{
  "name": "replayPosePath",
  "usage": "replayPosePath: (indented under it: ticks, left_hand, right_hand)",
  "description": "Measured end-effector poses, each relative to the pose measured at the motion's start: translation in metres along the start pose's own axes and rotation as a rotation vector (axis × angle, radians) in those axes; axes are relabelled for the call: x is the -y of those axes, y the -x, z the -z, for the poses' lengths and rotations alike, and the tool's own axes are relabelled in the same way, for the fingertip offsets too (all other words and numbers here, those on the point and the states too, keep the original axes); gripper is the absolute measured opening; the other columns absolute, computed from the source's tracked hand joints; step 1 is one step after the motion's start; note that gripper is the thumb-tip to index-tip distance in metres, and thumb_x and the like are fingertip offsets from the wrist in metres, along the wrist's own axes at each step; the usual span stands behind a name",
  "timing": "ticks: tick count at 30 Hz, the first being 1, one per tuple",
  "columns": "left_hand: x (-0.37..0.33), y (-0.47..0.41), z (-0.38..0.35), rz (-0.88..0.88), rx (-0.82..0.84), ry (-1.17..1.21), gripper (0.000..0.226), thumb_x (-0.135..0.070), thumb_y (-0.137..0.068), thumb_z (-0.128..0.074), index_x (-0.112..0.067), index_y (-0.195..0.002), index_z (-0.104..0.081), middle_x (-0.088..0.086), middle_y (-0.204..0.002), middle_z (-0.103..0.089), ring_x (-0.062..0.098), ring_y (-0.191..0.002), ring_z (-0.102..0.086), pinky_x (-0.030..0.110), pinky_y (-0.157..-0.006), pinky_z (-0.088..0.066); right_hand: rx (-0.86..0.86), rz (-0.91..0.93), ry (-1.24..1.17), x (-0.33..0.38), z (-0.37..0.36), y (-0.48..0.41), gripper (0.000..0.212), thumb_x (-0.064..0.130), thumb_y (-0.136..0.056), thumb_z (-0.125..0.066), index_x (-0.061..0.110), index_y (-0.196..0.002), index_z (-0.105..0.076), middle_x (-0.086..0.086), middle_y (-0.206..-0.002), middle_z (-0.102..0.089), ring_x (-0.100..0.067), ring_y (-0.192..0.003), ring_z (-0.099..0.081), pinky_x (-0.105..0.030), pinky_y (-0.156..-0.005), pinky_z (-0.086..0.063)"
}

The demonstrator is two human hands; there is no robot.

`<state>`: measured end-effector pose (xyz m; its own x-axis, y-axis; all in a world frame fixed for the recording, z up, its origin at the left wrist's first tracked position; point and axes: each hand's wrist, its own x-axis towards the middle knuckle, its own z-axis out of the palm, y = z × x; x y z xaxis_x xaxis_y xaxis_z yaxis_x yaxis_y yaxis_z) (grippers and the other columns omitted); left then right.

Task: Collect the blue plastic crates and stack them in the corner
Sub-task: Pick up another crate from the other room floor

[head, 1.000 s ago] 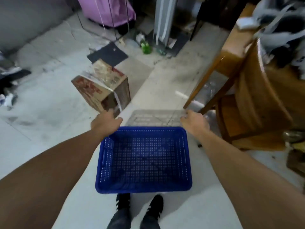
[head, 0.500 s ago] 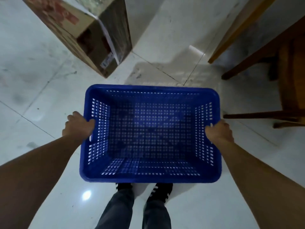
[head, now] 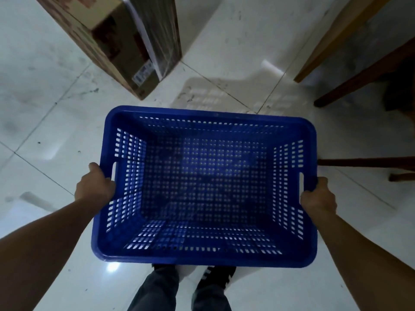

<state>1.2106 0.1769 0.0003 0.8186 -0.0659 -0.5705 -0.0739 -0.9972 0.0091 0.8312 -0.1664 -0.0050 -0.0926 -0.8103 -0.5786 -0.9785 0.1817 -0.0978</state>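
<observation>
Blue perforated rectangular plastic crate (head: 204, 187) held level above white tiled floor (head: 45, 131), open side up, empty. Left hand (head: 95, 187) clamped on crate's left rim beside handle slot; right hand (head: 317, 198) clamped on right rim. Brown cardboard box (head: 125, 41) beyond crate's far-left corner. Wooden furniture legs (head: 359, 70) beyond far-right corner. Black shoes (head: 219, 274) under near edge.

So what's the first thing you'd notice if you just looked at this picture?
The big blue crate fills the middle, empty, with holes all over. The left hand and right hand grip its two short sides, holding it above the shiny tiled floor. Behind it on the left stands a cardboard box, and wooden furniture legs show on the right.
</observation>
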Motion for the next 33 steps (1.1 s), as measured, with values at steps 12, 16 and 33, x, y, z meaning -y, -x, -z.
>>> replayPosePath:
  ticks: [12,16,33]
  left_hand:
    - [-0.006,0.055,0.149,-0.089,-0.089,0.039,0.034,-0.009,-0.096,-0.058,0.007,-0.123,-0.047,0.036,-0.117,-0.063,0.050,-0.097,-0.062,0.047,-0.075,-0.044]
    - [-0.010,0.086,0.234,-0.126,-0.123,0.090,0.034,-0.010,-0.094,-0.059,0.006,-0.123,-0.048,0.032,-0.112,-0.062,0.045,-0.092,-0.058,0.045,-0.076,-0.044]
    - [-0.049,0.312,0.644,-0.449,-0.445,0.259,0.015,-0.015,-0.091,-0.063,-0.001,-0.088,-0.059,0.022,-0.095,-0.066,0.037,-0.084,-0.059,0.040,-0.076,-0.047]
  right_hand:
    - [-0.054,0.142,0.009,0.040,0.124,0.082,0.047,0.016,-0.097,-0.055,0.009,-0.142,-0.044,-0.026,-0.127,-0.061,-0.036,-0.090,-0.058,-0.043,-0.078,-0.051]
    - [-0.102,0.167,-0.025,0.074,0.202,0.131,0.035,0.025,-0.096,-0.057,0.014,-0.129,-0.054,-0.018,-0.115,-0.066,-0.034,-0.087,-0.060,-0.047,-0.080,-0.055]
    - [-0.468,0.437,-0.083,0.156,0.617,0.379,0.015,0.024,-0.089,-0.058,0.016,-0.101,-0.062,-0.010,-0.084,-0.062,-0.029,-0.071,-0.057,-0.036,-0.066,-0.050]
